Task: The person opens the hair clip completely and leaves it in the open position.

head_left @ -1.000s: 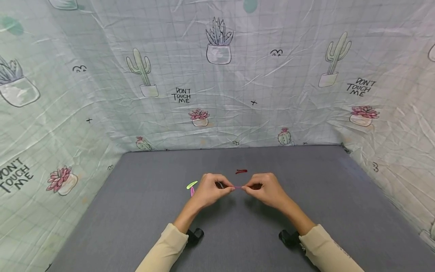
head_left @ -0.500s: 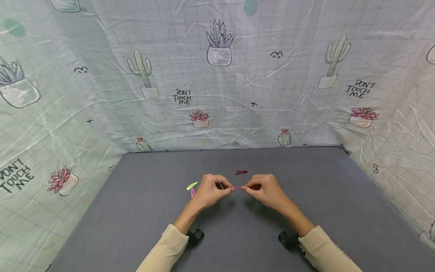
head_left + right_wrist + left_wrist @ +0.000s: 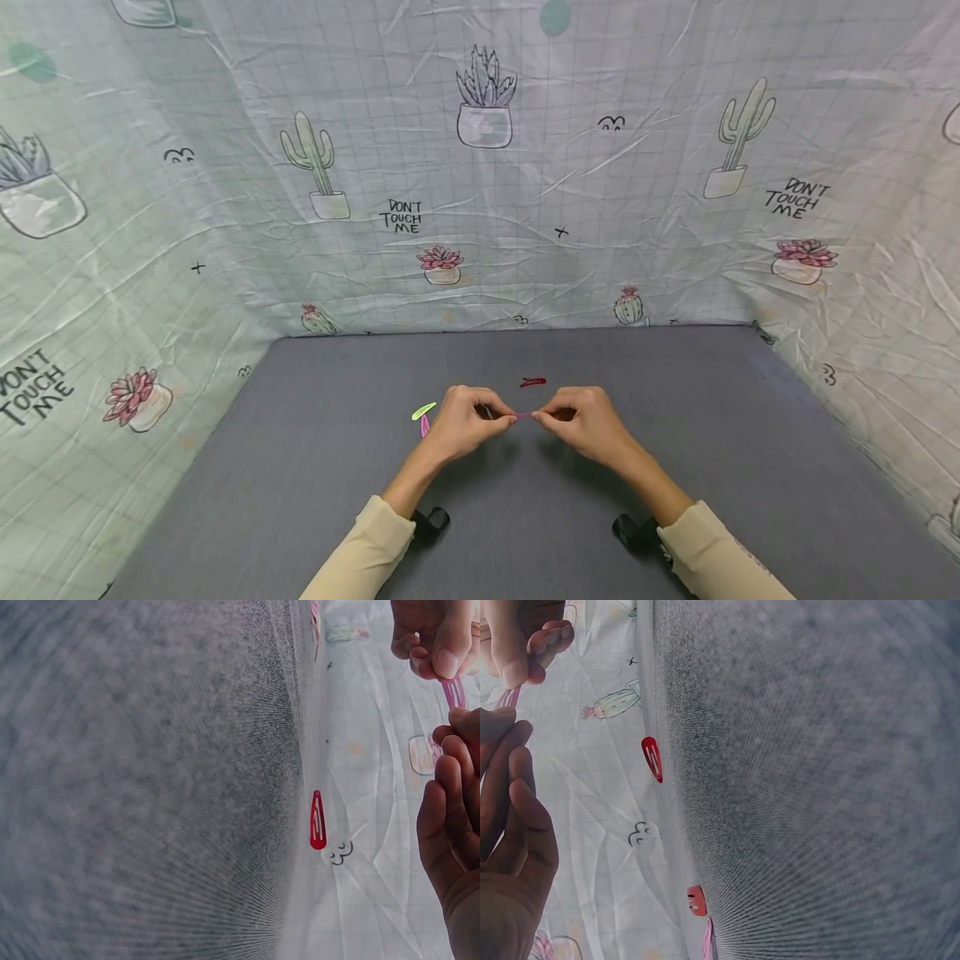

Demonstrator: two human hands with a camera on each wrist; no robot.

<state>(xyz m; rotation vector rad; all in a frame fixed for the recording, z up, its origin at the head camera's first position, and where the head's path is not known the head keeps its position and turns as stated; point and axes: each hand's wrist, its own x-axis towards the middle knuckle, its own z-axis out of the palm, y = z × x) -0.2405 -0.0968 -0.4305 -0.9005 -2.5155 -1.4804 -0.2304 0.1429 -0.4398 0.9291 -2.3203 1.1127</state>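
A purple-pink snap hair clip (image 3: 523, 415) is stretched between both hands just above the table. My left hand (image 3: 467, 421) pinches one end between thumb and forefinger. The other end is pinched in the same way by my right hand (image 3: 587, 419). In the right wrist view the slotted middle of this hair clip (image 3: 454, 693) shows between the fingertips, which cover its ends. A red snap hair clip (image 3: 533, 382) lies on the table beyond the hands. To the left of my left hand lie a yellow-green hair clip (image 3: 423, 411) and a pink hair clip (image 3: 424, 426).
A grey cloth-covered table (image 3: 300, 483) spreads under the arms. Behind and beside it hangs a pale curtain (image 3: 525, 192) printed with potted plants. The left wrist view also shows an orange-red slotted piece (image 3: 696, 901) near the pink clip. Dark wrist devices (image 3: 431, 523) are worn on both wrists.
The head view has shifted very slightly. Both hands keep their pinch on the purple-pink hair clip, nearly motionless.
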